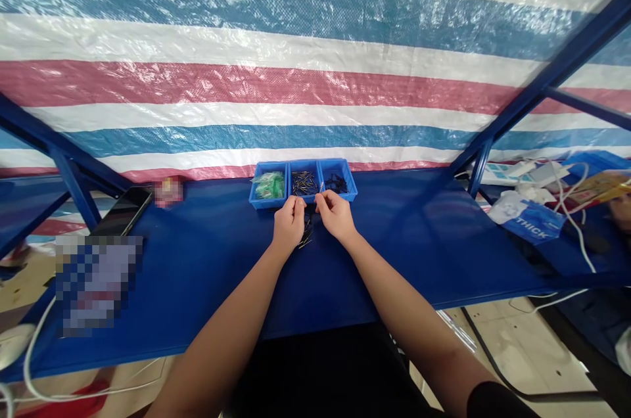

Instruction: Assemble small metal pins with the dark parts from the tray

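My left hand (pixel 288 223) is closed in a pinch just in front of the blue bins; what is between its fingertips, if anything, is hidden. Beside it, my right hand (pixel 337 214) pinches a thin light-coloured piece (pixel 321 187) that sticks up from the fingertips, too small to name. On the table between and below the hands lie several thin dark and brass-coloured pins (pixel 305 242). Behind them stand three joined blue bins (pixel 269 203): green and clear plastic bags (pixel 270 186) at left, dark slim metal pins (pixel 304 183) in the middle, small black parts (pixel 336 183) at right.
The blue tabletop (pixel 419 234) runs between slanted blue frame bars (pixel 480 162). At left lie a dark flat device (pixel 123 211), blurred items and a white cable (pixel 30 352). A blue-and-white packet (pixel 530 217) and cables are at right. A striped sheet (pixel 315 89) hangs behind.
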`<control>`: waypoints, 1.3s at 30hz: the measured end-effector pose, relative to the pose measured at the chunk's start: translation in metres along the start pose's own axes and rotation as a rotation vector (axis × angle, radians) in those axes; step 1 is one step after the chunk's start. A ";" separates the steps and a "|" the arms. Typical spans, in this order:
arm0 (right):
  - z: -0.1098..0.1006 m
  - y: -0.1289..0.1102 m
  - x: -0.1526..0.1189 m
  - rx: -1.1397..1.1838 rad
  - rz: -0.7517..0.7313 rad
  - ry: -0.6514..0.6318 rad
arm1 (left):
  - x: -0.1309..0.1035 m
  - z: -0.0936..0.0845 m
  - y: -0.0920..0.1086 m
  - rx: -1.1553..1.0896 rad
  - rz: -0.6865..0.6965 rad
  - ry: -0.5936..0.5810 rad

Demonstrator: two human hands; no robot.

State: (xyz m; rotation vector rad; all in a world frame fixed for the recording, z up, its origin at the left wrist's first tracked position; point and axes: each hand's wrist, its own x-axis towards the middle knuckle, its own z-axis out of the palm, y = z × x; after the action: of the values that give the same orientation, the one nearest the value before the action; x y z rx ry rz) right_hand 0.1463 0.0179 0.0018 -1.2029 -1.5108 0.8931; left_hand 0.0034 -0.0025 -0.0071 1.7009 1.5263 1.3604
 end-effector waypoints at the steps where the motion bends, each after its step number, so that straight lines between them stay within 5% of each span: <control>1: -0.001 -0.003 -0.002 -0.032 -0.040 0.025 | 0.000 0.000 0.000 0.002 0.003 0.002; 10: -0.006 -0.002 -0.017 -0.179 -0.329 0.201 | 0.001 0.000 -0.001 0.004 0.003 0.002; 24: -0.005 0.007 -0.021 -0.253 -0.340 0.303 | 0.000 0.001 0.001 -0.001 0.010 0.003; 39: -0.002 0.004 -0.015 -0.263 -0.320 0.235 | 0.000 0.002 0.004 0.002 0.020 0.016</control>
State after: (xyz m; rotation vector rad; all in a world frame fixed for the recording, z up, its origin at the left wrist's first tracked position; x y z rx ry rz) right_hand 0.1500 0.0041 -0.0052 -1.1610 -1.6003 0.3363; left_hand 0.0074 -0.0030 -0.0048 1.7147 1.5245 1.3860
